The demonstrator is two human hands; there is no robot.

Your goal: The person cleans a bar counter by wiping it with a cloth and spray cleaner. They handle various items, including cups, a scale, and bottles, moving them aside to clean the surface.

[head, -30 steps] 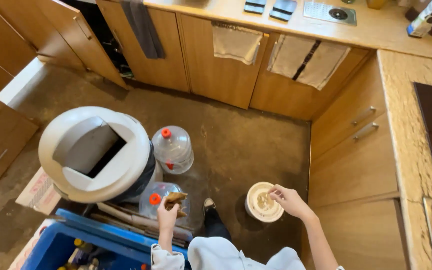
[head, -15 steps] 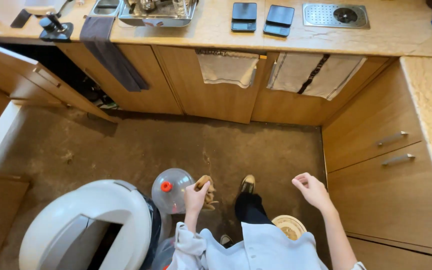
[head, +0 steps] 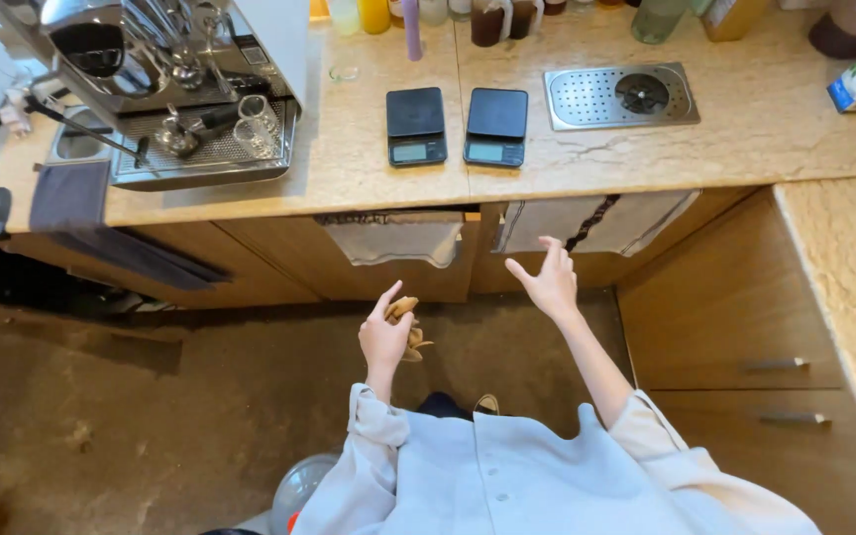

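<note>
My left hand (head: 385,337) is raised in front of me, closed around a small brown wooden tool (head: 406,319) whose tip pokes out above my fingers. My right hand (head: 547,281) is lifted beside it, empty, with fingers spread apart. Both hands hover over the brown floor, just short of the wooden counter front, where two cloths (head: 395,239) hang from the cabinet edge. On the counter above sit two black scales (head: 456,126) side by side.
A steel espresso machine (head: 175,84) stands at the counter's left, a metal rinser tray (head: 620,96) to the right of the scales. Bottles line the back edge. Wooden drawers with metal handles (head: 775,365) are at my right. A clear water jug (head: 301,488) is by my feet.
The view has tilted up from the floor and white bin to the countertop. Both hands have risen toward the counter. The left hand still holds the wooden tool; the cup on the floor is out of view.
</note>
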